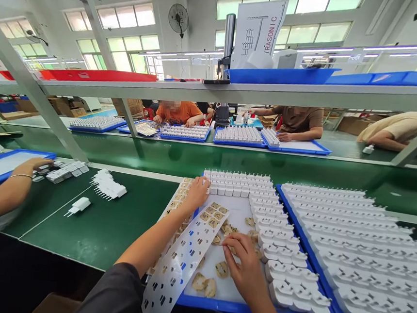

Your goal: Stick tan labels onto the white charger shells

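My left hand (198,194) is at the far left corner of a blue-rimmed tray (224,306), its fingers closed on a white plug adapter at the end of a row. Over the tray's middle is my right hand (245,264), thumb and forefinger pinched; what they hold, if anything, is too small to make out. Beneath and around it lie loose tan label pieces (221,269). A translucent label sheet (185,252) slants across the tray's left side, with a few tan labels at its upper end. White plug adapters (278,235) stand in rows along the tray's back and right.
Another tray of white adapters (360,252) stands at right. A second label sheet (177,200) lies under my left arm. Loose adapters (79,206) lie on the green bench to the left, near a co-worker's arm (19,193). A shelf (185,92) crosses overhead; people work opposite.
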Action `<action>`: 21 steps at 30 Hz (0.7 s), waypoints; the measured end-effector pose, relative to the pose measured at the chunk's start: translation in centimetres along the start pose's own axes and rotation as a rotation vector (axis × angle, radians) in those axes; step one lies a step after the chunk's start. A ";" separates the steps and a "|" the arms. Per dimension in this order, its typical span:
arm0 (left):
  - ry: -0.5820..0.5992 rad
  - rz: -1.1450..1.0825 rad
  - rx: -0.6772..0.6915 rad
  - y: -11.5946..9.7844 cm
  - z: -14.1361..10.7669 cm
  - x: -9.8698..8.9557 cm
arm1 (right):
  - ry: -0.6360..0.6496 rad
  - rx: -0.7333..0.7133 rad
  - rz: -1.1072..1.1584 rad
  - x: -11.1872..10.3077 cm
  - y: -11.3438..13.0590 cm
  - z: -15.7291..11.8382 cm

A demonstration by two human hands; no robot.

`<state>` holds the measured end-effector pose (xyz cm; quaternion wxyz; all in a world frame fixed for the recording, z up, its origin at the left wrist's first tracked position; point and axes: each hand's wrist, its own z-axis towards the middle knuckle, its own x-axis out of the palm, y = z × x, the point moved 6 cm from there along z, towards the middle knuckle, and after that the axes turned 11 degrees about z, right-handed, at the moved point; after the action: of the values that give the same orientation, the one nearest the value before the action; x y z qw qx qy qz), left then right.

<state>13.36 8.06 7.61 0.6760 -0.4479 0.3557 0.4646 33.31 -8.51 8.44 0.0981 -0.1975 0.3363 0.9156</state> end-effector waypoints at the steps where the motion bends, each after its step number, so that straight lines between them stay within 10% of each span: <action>1: 0.018 -0.043 0.008 -0.1 -0.5 -0.3 | 0.003 -0.008 -0.002 0.0 0.1 0.0; 13: 0.415 -1.298 -0.021 -4.8 -9.8 -0.6 | -0.065 0.335 0.481 -0.4 -1.3 0.6; 21: 0.434 -1.213 -0.024 -3.7 -11.8 0.8 | -0.122 0.440 0.665 0.5 -0.9 3.7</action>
<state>16.37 -3.33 3.88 0.7263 -0.6607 0.1629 -0.0972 32.07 -5.43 10.29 -0.1440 0.0025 0.5634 0.8135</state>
